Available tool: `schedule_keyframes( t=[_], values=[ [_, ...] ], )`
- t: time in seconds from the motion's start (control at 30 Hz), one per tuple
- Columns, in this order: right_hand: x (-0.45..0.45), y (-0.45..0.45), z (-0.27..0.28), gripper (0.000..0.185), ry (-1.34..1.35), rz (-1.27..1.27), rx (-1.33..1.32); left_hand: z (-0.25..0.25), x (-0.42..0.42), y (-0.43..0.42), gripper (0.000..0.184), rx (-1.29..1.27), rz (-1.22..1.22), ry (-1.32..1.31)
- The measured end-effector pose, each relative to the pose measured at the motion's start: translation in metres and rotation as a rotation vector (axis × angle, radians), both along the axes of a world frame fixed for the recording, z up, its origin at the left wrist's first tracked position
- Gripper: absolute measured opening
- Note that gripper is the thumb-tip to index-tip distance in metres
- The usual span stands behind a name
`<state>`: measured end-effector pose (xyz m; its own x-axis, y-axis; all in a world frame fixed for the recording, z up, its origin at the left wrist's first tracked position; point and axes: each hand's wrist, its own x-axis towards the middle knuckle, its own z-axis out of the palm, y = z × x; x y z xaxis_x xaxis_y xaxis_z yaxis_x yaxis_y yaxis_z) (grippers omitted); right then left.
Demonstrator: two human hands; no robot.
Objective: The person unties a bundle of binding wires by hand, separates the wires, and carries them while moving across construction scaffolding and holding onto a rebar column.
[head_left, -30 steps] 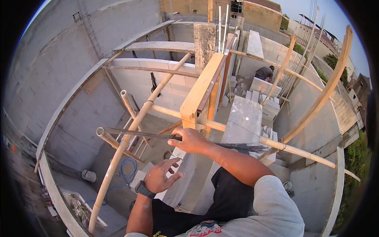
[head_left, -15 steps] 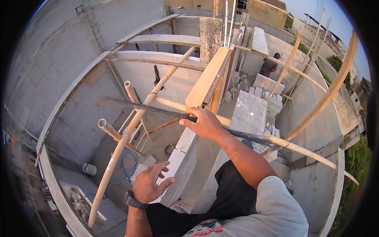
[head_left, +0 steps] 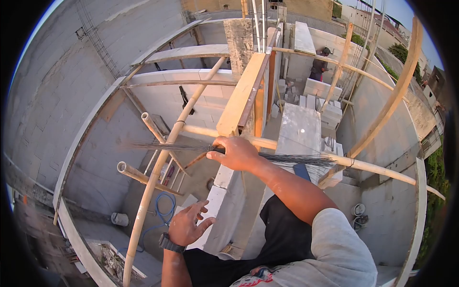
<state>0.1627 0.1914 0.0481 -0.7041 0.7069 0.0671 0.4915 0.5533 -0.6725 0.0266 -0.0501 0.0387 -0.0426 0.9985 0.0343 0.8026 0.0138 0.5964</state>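
Note:
My right hand point(head_left: 235, 153) is closed around the middle of a bundle of thin dark tie wire point(head_left: 299, 159). The strands fan out on both sides of the fist and lie almost level, crossing in front of a bamboo pole point(head_left: 196, 130). Just beyond the fist is the near end of a light wooden beam point(head_left: 241, 98). My left hand point(head_left: 188, 224) is open and holds nothing, its fingers spread above the top of a white block wall point(head_left: 215, 201). A dark watch point(head_left: 171, 243) is on that wrist.
Several bamboo poles cross the space, one long pole point(head_left: 152, 191) on the left. Below lie a blue hose point(head_left: 165, 205) and a bucket point(head_left: 119, 219). A grey board point(head_left: 300, 129) stretches out on the right. Another person point(head_left: 319, 66) stands farther back near stacked blocks point(head_left: 330, 115).
The wire bundle has turned from a slope down to the right to nearly level, still in my right hand. My left hand stays open. The whole view has shifted slightly.

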Motion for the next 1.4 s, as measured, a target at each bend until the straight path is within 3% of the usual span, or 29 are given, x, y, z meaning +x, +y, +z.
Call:
schedule_keyframes(
  t=[0.6, 1.4],
  values=[
    [0.015, 0.0, 0.007, 0.049, 0.159, 0.078, -0.03, -0.046, 0.032, 0.057, 0.055, -0.219, -0.122, 0.009],
    [0.022, 0.007, 0.012, 0.049, 0.107, 0.136, -0.091, -0.063, 0.037, 0.071, 0.058, -0.322, -0.171, 0.027]
  ],
)
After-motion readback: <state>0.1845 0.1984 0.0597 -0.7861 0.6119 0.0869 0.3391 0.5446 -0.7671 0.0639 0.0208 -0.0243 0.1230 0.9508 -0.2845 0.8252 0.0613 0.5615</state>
